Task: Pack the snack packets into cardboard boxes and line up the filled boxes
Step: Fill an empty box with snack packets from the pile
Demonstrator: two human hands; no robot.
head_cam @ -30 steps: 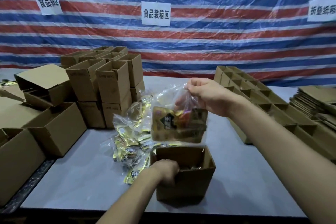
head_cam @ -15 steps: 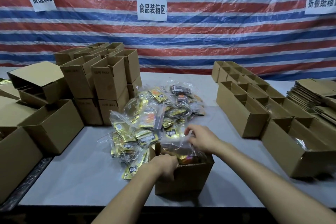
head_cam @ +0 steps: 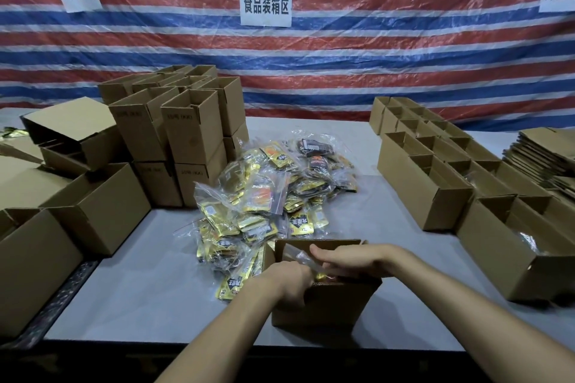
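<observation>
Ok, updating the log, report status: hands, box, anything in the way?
Left hand grips the box by its rim. Right hand down in the box on the snack bag, fingers hidden. Packet pile beside, not blocking.

Two hands: a left hand (head_cam: pixel 289 283) and a right hand (head_cam: pixel 345 258). One open box (head_cam: pixel 323 305) near. One heap of snack packets (head_cam: pixel 273 193), too many to count. Three paper signs (head_cam: pixel 265 4) far. One stack of flattened cardboard (head_cam: pixel 541 152) far right. Other boxes (head_cam: pixel 193 124) left and right, number unclear.

A makeshift packing station: striped tarp backdrop (head_cam: pixel 342 50) with paper zone signs (head_cam: pixel 265 4), stacked cardboard boxes (head_cam: pixel 174 121) on a table (head_cam: pixel 140 289).
</observation>
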